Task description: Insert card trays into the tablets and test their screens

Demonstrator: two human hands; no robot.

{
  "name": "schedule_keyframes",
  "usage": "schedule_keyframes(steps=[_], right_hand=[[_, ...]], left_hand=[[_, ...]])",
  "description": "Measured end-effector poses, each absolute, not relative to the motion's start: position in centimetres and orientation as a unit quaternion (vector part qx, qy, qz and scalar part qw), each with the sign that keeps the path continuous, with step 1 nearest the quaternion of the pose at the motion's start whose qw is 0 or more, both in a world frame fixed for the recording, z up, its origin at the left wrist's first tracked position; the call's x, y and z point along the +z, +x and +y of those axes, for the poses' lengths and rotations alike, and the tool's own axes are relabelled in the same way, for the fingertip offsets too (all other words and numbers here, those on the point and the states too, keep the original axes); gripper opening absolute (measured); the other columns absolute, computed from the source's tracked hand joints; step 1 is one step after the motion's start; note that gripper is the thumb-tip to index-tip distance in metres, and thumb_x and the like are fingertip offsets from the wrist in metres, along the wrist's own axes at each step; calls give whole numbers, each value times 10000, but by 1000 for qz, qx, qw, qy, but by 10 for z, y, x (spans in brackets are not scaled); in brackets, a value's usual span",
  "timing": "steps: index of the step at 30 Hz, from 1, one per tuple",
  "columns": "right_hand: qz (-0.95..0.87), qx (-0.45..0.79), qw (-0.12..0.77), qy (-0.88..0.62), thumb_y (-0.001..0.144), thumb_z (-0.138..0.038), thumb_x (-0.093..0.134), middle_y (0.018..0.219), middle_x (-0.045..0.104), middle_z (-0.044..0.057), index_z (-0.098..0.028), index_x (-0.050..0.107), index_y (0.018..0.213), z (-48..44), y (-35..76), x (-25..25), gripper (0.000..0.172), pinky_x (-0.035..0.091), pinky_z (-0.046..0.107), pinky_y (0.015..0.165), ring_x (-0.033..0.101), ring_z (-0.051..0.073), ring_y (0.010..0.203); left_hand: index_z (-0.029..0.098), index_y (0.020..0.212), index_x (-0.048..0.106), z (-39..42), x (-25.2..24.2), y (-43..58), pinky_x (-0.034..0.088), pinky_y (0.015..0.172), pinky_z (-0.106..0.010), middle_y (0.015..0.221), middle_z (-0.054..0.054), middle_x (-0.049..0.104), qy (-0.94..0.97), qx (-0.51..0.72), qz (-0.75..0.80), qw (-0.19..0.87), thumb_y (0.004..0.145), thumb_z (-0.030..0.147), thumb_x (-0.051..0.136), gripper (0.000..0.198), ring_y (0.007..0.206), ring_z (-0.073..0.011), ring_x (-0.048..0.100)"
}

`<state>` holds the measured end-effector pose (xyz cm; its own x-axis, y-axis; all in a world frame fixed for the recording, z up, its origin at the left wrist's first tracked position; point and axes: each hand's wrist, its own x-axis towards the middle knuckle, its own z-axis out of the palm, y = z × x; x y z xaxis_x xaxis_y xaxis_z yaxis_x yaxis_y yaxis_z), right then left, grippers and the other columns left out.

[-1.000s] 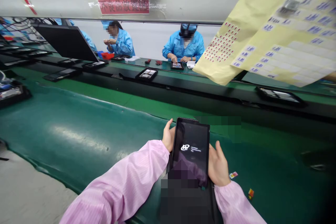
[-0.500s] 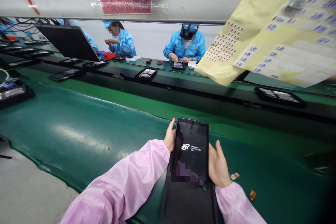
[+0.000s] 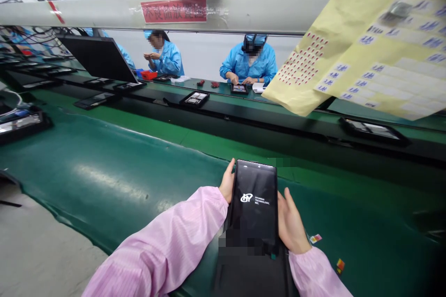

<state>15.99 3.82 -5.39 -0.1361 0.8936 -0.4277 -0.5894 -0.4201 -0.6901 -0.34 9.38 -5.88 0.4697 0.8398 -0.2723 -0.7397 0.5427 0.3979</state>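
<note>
- Head view, hands: a slim black rectangular tablet (image 3: 257, 222) sits upright between the wearer's hands, above the green-covered table (image 3: 114, 162); the bare left hand (image 3: 227, 185) lines one edge, its fingers hidden, so I can't tell their grip; the bare right hand (image 3: 291, 222) is spread at the other, thumb raised.
- Head view, change: over the past second the pinkish reflection low on the glass has faded, while the logo has stayed; I'd judge a slight tilt, with startup unfinished.
- Head view, writing: white "HY" and "HYUNDAI TECHNOLOGY, INC." on-screen; the red rectangular label (image 3: 173, 10) seems to read 不良品放置, its last character unclear.
</note>
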Motion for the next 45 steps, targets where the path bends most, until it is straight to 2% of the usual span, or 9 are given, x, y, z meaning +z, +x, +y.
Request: schedule_keyframes(steps=[6, 11, 17, 23, 26, 34, 41, 45], right_hand=[[-173, 737, 496, -424, 828, -573, 580, 1137, 725, 35, -244, 660, 1151, 39, 162, -57, 467, 461, 465, 1039, 611, 282, 1182], [-161, 713, 521, -441, 851, -531, 571, 1162, 716, 17, -243, 694, 1083, 38, 160, -54, 390, 440, 443, 1076, 573, 263, 1235], [-161, 651, 531, -518, 868, -462, 571, 1108, 736, -10, -248, 725, 969, 40, 154, -54, 283, 318, 361, 1175, 511, 209, 1303], [-165, 695, 517, -471, 819, -524, 614, 1161, 716, 10, -237, 713, 1064, 39, 157, -58, 390, 427, 410, 1098, 557, 250, 1255], [-154, 689, 513, -488, 807, -517, 636, 1167, 714, 12, -226, 706, 1076, 40, 158, -63, 403, 443, 400, 1078, 570, 247, 1239], [-180, 664, 532, -495, 779, -486, 683, 1108, 736, 33, -180, 710, 1048, 41, 159, -67, 408, 484, 344, 1020, 605, 236, 1189], [-205, 633, 514, -541, 721, -543, 721, 1024, 759, 40, -171, 712, 1051, 41, 162, -71, 498, 546, 337, 909, 690, 250, 1023], [-233, 619, 515, -545, 696, -561, 736, 1006, 762, 47, -168, 716, 1027, 41, 164, -74, 514, 561, 332, 871, 701, 252, 988]], left_hand=[[42, 1056, 691, 95, -57, 0, 515, 844, -332, 896, -157, 740, 108, 470, 220, 848, 930, 565, 334, 646, 821, -245, 714], [52, 1147, 655, 94, -55, 0, 509, 855, -345, 890, -146, 739, 124, 469, 189, 854, 900, 613, 390, 668, 820, -249, 711], [31, 1025, 690, 98, -61, 1, 519, 856, -365, 853, -176, 734, 140, 442, 254, 849, 927, 609, 319, 693, 826, -271, 715], [35, 1102, 663, 97, -60, 3, 517, 856, -343, 913, -169, 735, 140, 471, 234, 839, 937, 580, 333, 659, 831, -251, 717], [34, 1139, 648, 97, -59, 3, 506, 895, -349, 940, -167, 735, 132, 471, 214, 845, 940, 572, 332, 655, 871, -253, 714], [20, 1084, 661, 97, -62, 1, 527, 856, -358, 854, -167, 734, 144, 458, 265, 836, 929, 612, 314, 704, 860, -268, 716], [46, 1134, 656, 94, -59, 0, 492, 918, -395, 959, -177, 731, 137, 447, 278, 839, 927, 620, 316, 699, 911, -280, 708], [36, 1076, 676, 94, -57, 0, 495, 908, -375, 939, -177, 733, 133, 458, 306, 824, 935, 594, 332, 670, 884, -268, 712]])
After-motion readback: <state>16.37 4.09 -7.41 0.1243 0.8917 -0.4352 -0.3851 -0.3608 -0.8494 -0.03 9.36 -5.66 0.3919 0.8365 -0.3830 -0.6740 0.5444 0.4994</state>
